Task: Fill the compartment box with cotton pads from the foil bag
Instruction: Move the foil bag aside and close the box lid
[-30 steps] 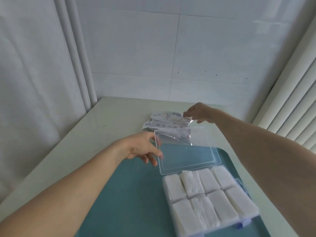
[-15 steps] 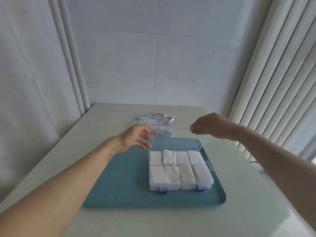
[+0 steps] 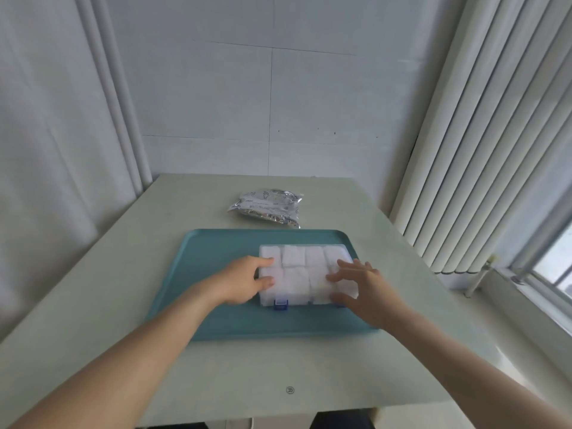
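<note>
Box (image 3: 305, 274), on tray (image 3: 216, 252): lid, upright a second ago, now down over full pads. Left hand (image 3: 244, 281) and right hand (image 3: 356, 286) press flat, grasping nothing. Bag (image 3: 266, 207) behind on bench (image 3: 123, 243). Latching likely remains.

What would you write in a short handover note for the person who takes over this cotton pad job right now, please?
Left hand: fingers flat on the left end of the compartment box, holding nothing.
Right hand: fingers spread on the box's right part, holding nothing.
The box sits on the teal tray, lid down. Every compartment in view holds cotton pads.
Foil bag lies on the table beyond the tray.
Done: filling, lid lowered.
Left: probably snapping the blue latch and its partner under the right hand; whether they are shut cannot be told.
</note>
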Demonstrator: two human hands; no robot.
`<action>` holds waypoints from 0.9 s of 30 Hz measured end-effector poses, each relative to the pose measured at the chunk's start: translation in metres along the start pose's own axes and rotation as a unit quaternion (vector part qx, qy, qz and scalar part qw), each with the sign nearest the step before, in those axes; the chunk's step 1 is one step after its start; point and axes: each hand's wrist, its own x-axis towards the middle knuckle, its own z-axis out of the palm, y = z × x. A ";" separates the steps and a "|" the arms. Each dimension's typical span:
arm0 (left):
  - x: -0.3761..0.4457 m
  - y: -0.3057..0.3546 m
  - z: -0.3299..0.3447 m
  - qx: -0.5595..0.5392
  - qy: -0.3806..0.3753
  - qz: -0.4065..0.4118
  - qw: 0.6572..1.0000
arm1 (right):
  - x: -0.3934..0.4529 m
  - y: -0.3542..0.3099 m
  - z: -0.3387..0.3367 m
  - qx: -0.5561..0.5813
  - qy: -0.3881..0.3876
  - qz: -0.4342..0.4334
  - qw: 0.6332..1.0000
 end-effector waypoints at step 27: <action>-0.020 0.016 -0.004 0.066 0.206 0.136 0.967 | 0.019 -0.012 -0.036 0.015 0.008 -0.081 0.997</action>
